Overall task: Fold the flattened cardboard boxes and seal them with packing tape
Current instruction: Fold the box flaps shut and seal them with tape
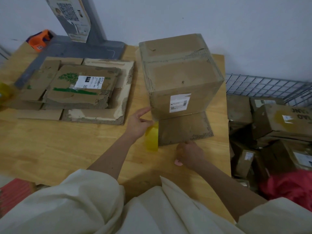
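One box erected, flap open | left hand pinches yellow tape | right hand grips flap edge | step: sealing | next: likely close flap, press tape.

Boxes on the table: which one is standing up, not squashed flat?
The box between the hands, right of the flattened pile; it alone is folded up.

A brown cardboard box stands assembled on the wooden table, old tape across its top, a white label on its near side, one flap lying open toward the viewer. Yellow tape hangs beside that flap. Flattened boxes lie stacked to its left.
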